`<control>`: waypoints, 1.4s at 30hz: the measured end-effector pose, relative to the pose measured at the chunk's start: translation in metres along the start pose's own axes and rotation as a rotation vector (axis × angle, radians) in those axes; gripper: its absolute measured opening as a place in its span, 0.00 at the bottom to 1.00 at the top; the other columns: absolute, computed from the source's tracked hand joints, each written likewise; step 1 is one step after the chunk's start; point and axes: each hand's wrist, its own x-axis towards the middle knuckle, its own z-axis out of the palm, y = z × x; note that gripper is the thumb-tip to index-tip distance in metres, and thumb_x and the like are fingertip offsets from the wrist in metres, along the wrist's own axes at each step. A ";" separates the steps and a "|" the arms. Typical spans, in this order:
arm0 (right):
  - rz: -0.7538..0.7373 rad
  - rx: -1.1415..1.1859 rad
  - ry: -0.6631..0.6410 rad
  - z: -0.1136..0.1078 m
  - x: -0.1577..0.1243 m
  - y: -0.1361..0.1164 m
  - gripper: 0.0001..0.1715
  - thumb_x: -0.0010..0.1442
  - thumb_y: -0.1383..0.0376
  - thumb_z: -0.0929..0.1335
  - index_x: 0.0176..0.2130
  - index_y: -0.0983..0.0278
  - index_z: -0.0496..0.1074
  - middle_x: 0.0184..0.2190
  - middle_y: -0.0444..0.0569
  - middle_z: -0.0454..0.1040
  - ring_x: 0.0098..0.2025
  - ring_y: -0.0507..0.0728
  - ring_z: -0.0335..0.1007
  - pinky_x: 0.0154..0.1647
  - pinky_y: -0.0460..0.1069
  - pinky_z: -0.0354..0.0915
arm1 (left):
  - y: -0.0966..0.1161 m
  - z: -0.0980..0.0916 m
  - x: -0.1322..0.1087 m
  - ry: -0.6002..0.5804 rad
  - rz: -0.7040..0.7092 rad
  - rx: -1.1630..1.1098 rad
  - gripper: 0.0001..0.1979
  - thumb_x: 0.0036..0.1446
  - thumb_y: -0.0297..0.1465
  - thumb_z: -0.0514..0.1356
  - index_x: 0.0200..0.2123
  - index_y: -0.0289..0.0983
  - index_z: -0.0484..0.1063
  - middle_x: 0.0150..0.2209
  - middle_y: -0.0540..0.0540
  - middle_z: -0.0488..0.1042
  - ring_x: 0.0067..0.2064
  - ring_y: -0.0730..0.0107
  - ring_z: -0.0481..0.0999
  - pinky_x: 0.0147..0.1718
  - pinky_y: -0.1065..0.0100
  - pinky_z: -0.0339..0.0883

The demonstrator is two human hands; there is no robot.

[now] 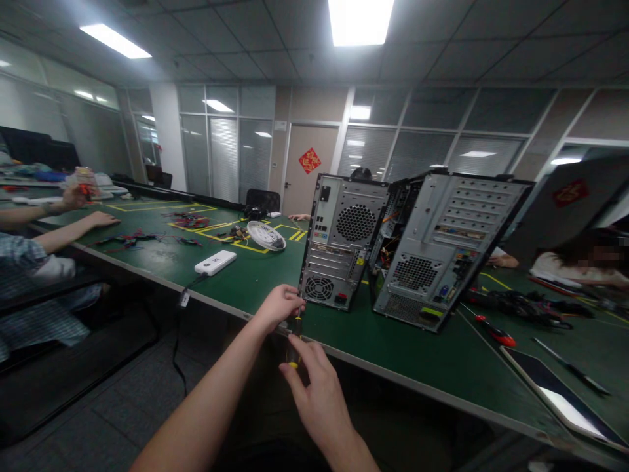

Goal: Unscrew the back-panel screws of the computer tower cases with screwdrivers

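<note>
A screwdriver (293,357) with a black and yellow handle points away from me at the lower left corner of a computer tower (324,262). My right hand (319,387) grips its handle between thumb and fingers. Up by the shaft, my left hand (281,307) is pinched close to the tower's edge; whether it holds the shaft or a small part there, I cannot make out. The tower stands upright with its back panel, vents and ports facing me. Right beside it, a second computer tower (417,262) leans at a slant with its side open.
On the green table (255,295) lie a white power bank (215,263) with a cable, a white basket (266,236), and wire bundles. To the right are a red screwdriver (496,331), a tablet (560,393), and black cables (525,308). Other people sit at both sides.
</note>
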 end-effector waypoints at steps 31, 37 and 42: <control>-0.132 0.014 0.024 -0.004 0.005 0.000 0.20 0.71 0.66 0.66 0.59 0.54 0.77 0.64 0.52 0.71 0.62 0.61 0.73 0.64 0.56 0.70 | -0.004 0.005 0.121 0.020 0.289 0.136 0.16 0.64 0.40 0.57 0.44 0.37 0.79 0.47 0.42 0.82 0.47 0.62 0.78 0.49 0.65 0.70; -0.117 0.039 0.066 -0.001 0.003 -0.005 0.19 0.68 0.68 0.68 0.55 0.57 0.79 0.63 0.56 0.71 0.58 0.62 0.76 0.63 0.57 0.71 | -0.006 0.006 0.116 0.017 0.351 0.137 0.18 0.65 0.40 0.55 0.45 0.38 0.82 0.51 0.42 0.82 0.53 0.58 0.78 0.58 0.60 0.67; -0.104 0.054 0.082 0.004 -0.002 -0.006 0.21 0.68 0.69 0.66 0.57 0.60 0.77 0.64 0.58 0.69 0.60 0.62 0.76 0.63 0.57 0.71 | -0.007 0.005 0.111 0.028 0.367 0.185 0.19 0.66 0.40 0.54 0.46 0.38 0.82 0.52 0.42 0.82 0.54 0.57 0.77 0.57 0.61 0.67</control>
